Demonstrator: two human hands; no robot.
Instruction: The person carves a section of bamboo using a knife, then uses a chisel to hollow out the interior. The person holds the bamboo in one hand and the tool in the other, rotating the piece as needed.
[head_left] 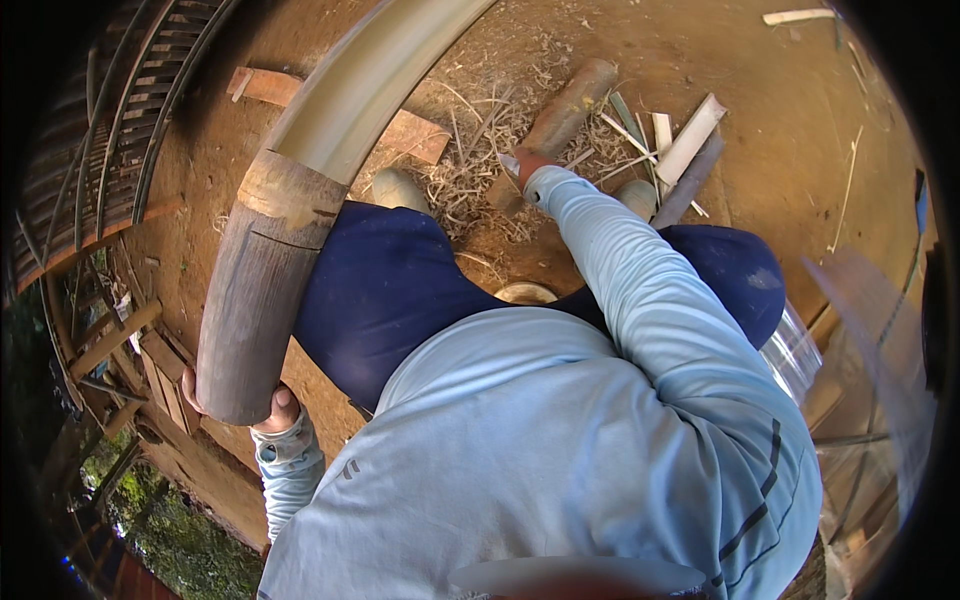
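A thick bamboo pole (265,290) slants across my left thigh. Its near part is a whole grey-brown tube, while the far part is cut open into a pale trough (365,95). Around the tube's near end curls my left hand (284,408), thumb on one side and fingers on the other, the palm hidden underneath. My right hand (532,165) reaches down between my knees to a brown log (560,115) on the ground. It looks closed, with a small greyish piece showing at its tip; what that is I cannot make out.
Shavings (470,180) lie around the log. Pale split strips (690,140) and a dark piece (688,180) are by my right foot. A reddish-brown block (415,135) lies beyond my left foot. Slatted bamboo (160,90) stands far left; clear plastic sheeting (870,330) hangs at right.
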